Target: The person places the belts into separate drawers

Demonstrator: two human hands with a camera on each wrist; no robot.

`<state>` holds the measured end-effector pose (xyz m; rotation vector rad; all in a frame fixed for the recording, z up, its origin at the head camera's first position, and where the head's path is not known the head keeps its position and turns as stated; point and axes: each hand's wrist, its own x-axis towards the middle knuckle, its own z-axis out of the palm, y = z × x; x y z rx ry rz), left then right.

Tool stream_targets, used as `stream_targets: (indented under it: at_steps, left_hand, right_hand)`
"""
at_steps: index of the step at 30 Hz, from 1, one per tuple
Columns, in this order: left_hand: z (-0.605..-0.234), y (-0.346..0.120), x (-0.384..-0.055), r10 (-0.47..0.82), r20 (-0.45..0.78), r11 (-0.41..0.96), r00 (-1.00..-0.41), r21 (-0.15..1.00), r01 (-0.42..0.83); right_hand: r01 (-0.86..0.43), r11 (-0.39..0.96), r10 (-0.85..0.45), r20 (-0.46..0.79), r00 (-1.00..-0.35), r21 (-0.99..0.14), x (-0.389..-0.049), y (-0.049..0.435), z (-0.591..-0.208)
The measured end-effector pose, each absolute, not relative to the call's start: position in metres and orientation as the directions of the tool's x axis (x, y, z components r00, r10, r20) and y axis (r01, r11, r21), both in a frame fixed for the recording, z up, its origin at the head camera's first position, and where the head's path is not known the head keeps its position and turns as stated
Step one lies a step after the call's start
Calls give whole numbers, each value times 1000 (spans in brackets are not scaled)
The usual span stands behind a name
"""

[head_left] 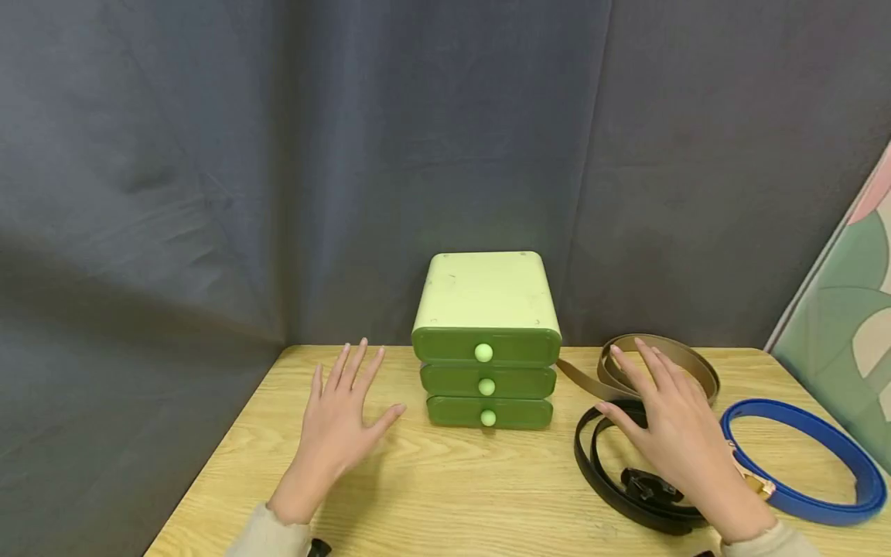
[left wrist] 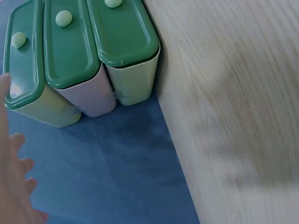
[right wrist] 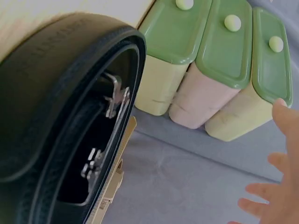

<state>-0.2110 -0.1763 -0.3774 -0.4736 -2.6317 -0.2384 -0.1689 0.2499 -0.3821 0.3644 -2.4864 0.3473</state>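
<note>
The left hand (head_left: 336,427) is hovering left of the green drawer unit (head_left: 487,329), the right hand (head_left: 677,428) near the black belt (head_left: 647,489), both spreading their fingers, holding nothing.

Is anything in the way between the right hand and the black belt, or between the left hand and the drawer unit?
Nothing visible is. In the head view, the right hand overlaps part of the black belt with no other thing between them, and only tabletop shows between the left hand and the drawer unit.
</note>
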Motion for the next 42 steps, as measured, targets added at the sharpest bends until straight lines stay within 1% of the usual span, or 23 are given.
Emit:
stream_targets:
  at_steps: [5, 11, 18, 29, 34, 37, 42]
  left_hand:
    - [-367, -177, -223, 335, 480, 882, -811, 142, 449]
    - [-359, -179, -238, 377, 512, 828, -772, 186, 528]
    - [-347, -178, -257, 415, 533, 774, -737, 218, 594]
    - [-336, -166, -286, 383, 537, 736, -752, 314, 599]
    - [-333, -159, -294, 367, 499, 701, -785, 406, 586]
    - [-332, -155, -300, 365, 484, 665, -795, 462, 587]
    - [-326, -150, -308, 398, 454, 535, -798, 592, 603]
  right_hand:
    - [-374, 905, -170, 632, -756, -203, -165, 244, -381]
    - [-425, 878, -168, 691, -703, -219, -160, 231, -383]
    - [-470, 847, -165, 716, -678, -249, -158, 214, -383]
    - [-522, 799, -161, 731, -663, -298, -158, 189, -383]
    - [-544, 786, -183, 729, -660, -295, -161, 181, -382]
    - [-559, 772, -186, 733, -654, -303, -163, 177, -381]
    - [-586, 745, -193, 738, -646, -319, -166, 169, -382]
